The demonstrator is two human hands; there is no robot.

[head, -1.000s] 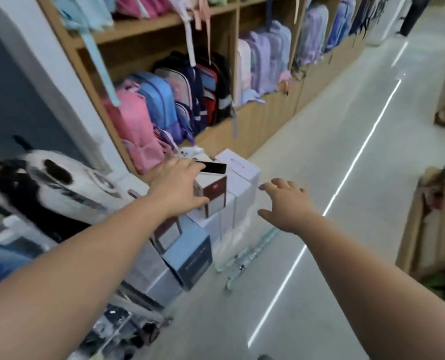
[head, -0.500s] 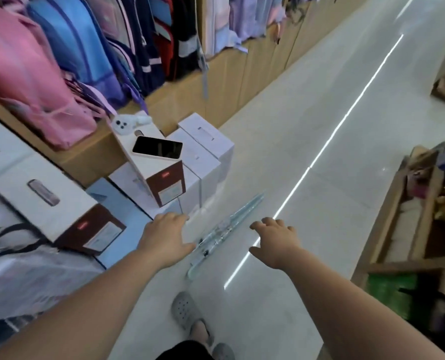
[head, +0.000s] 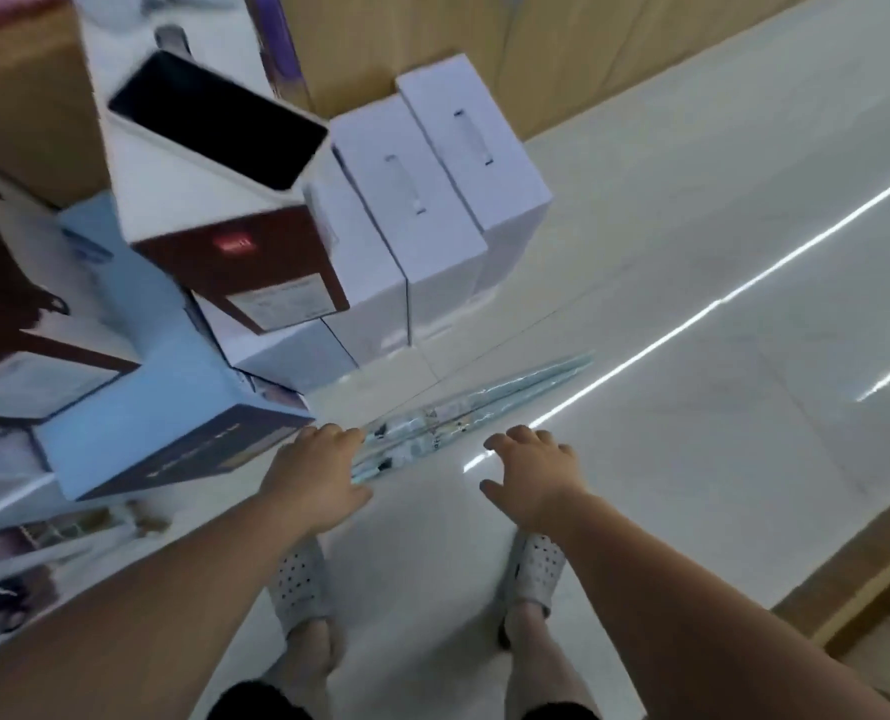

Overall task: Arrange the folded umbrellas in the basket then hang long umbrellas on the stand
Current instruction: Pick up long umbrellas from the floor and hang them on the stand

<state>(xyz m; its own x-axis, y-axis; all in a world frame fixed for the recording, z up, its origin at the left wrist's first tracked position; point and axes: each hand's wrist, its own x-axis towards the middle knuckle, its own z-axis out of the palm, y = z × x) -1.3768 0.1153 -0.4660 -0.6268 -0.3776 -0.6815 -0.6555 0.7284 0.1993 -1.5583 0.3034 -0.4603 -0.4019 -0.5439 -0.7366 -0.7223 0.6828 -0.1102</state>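
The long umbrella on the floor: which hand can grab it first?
Left, probably. The left hand is right at the long umbrella's near end; the right hand hovers beside it, over bare floor.

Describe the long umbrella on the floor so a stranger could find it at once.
Start at the stacked white boxes against the wooden shelf base. On the pale floor just in front of them lies the long umbrella. It alone is slim, pale blue and plastic-wrapped, lying diagonally.
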